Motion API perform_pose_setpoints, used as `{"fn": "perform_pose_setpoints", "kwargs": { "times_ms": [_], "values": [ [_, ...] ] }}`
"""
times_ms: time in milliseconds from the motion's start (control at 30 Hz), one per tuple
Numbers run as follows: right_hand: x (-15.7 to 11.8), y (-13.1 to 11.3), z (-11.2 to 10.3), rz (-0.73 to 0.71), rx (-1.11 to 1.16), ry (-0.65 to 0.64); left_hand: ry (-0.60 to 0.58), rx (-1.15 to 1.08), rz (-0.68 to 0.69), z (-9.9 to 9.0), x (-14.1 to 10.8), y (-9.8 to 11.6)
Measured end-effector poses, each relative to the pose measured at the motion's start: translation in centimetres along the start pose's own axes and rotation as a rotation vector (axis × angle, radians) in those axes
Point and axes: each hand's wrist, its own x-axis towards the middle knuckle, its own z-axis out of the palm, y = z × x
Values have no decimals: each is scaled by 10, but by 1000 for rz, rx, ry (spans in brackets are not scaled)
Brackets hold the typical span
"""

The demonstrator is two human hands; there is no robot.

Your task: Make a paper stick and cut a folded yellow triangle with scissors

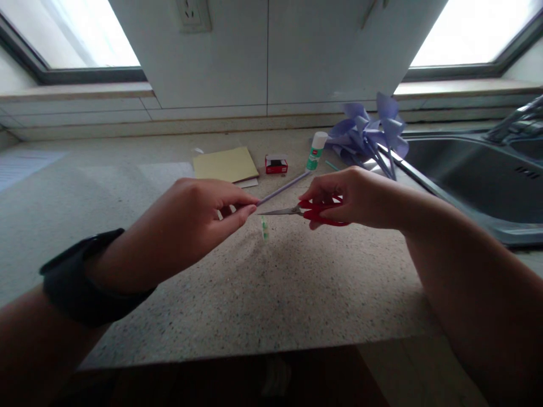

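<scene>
Between thumb and fingers, my left hand (pixel 203 220) pinches one end of a thin purple stick (pixel 282 189), which slants up and away to the right. My right hand (pixel 348 198) is wrapped round the red handles of a pair of scissors (pixel 314 210). Their blades look closed and point left, the tips close to my left fingertips and just below the stick. On the counter beneath the blades lies a small clear strip with green marks (pixel 265 228). Purple paper pinwheels (pixel 365 133) lie in a pile beyond my right hand.
A glue stick (pixel 316 151) with a white cap stands upright near a small red box (pixel 276 164). Yellowish paper sheets (pixel 227 164) lie at the back of the speckled counter (pixel 275 299). A steel sink (pixel 475 175) is at the right, a printed sheet (pixel 27 164) at the far left.
</scene>
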Motion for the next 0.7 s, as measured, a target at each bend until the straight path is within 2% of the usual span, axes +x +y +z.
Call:
{"fn": "perform_pose_setpoints", "kwargs": {
  "times_ms": [167,333,467,600,700],
  "values": [
    [-3,12,-7,4,1,84,21,-278,-199,3,2,-8],
    [-5,25,-13,15,53,121,24,-689,-340,15,6,-18],
    [-6,28,-15,51,-49,115,23,-1012,-407,28,6,-19],
    [-7,30,-16,55,-118,118,19,-1227,-419,42,3,-17],
    [-6,33,-14,45,-199,206,18,-1341,-428,52,0,-15]
  ]
}}
